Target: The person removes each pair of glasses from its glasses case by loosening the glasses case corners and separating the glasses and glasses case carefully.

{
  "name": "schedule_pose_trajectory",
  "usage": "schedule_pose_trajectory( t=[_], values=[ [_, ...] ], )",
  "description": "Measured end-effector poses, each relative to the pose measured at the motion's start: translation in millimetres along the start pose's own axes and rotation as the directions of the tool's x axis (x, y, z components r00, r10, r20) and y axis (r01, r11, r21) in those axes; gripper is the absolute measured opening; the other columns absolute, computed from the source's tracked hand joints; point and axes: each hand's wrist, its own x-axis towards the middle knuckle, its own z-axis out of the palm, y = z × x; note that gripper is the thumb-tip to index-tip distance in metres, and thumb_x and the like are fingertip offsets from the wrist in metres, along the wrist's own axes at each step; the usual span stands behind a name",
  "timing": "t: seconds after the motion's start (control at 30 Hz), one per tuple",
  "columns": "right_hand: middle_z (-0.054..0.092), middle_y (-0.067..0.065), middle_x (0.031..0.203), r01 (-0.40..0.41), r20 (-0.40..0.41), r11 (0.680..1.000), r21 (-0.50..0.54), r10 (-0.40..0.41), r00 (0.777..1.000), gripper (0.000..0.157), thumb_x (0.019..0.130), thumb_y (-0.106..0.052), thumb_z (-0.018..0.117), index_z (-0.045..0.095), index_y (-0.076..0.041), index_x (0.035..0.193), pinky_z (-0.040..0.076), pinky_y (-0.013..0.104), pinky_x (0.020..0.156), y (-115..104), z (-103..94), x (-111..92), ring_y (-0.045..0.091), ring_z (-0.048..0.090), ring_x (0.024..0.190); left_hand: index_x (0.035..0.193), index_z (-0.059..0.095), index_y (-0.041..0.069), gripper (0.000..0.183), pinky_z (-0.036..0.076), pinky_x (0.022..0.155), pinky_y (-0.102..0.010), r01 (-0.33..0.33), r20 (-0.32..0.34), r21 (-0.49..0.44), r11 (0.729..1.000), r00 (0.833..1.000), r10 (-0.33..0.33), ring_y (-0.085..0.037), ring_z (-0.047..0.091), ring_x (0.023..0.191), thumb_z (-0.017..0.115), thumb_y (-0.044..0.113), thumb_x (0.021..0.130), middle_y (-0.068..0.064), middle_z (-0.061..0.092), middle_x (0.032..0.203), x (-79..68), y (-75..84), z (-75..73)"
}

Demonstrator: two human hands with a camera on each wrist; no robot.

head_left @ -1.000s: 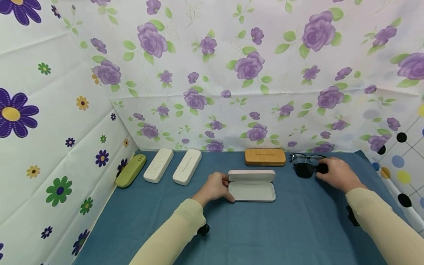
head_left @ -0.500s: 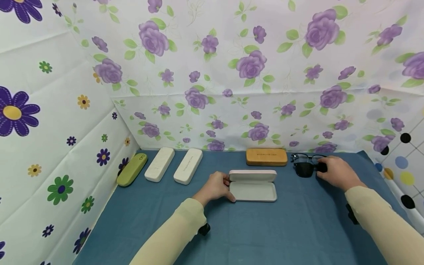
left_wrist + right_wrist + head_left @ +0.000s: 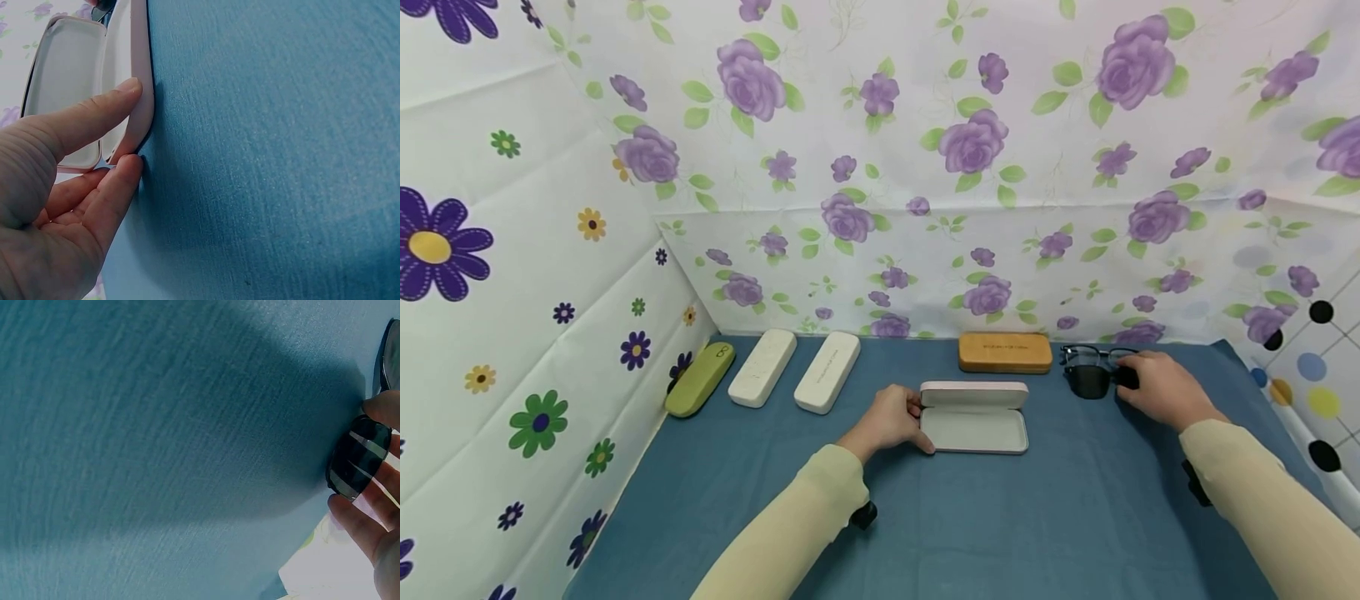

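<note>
A pale pink glasses case [image 3: 973,429] lies opened at mid-table, its lid standing up at the back and its light grey inside bare. My left hand [image 3: 887,421] holds its left end; in the left wrist view the thumb [image 3: 128,90] presses on the rim and the fingers touch the end from outside. At the far right, my right hand [image 3: 1165,387] pinches dark sunglasses [image 3: 1088,382] by their right side. The right wrist view shows one dark lens [image 3: 359,456] between thumb and fingers. Right behind them lie clear glasses [image 3: 1082,356] with a dark frame, partly hidden by the hand.
An orange-brown case [image 3: 1004,353] stands against the flowered back cloth. Two white cases [image 3: 763,368] and a green case [image 3: 700,380] lie at the back left. Patterned cloth walls bound the blue tablecloth [image 3: 1000,533] at the left, back and right.
The head view has shifted slightly. The sunglasses in my right hand have edged a little left relative to the clear glasses. My left hand keeps its place on the pink case.
</note>
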Motion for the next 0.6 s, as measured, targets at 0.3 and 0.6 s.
schedule_pose_trajectory(
  t=[0.3,0.6],
  values=[
    [0.05,0.029,0.128,-0.004,0.002,0.999,-0.046,0.004,1.0,0.057,0.08,-0.03,0.073,0.056,-0.002,0.127,0.043,0.061,0.08,-8.7,-6.6,-3.9,0.049,0.045,0.113,0.1,0.067,0.009,0.056,0.048,0.066,-0.027,-0.004,0.003,0.008,1.0,1.0,0.004,-0.016,0.055,0.078,0.093,0.018,0.051,-0.006,0.062,0.093,-0.7,-0.1,-0.6],
    [0.05,0.028,0.127,0.033,-0.12,0.999,-0.027,-0.036,0.992,0.047,0.085,-0.026,0.067,0.058,-0.002,0.124,0.041,0.062,0.084,-38.1,-21.3,-11.3,0.048,0.043,0.116,0.102,0.065,0.008,0.058,0.047,0.066,-0.028,-0.001,0.016,0.01,1.0,1.0,0.001,-0.017,0.054,0.079,0.093,0.019,0.052,-0.006,0.061,0.094,-0.1,0.3,-1.4]
  ],
)
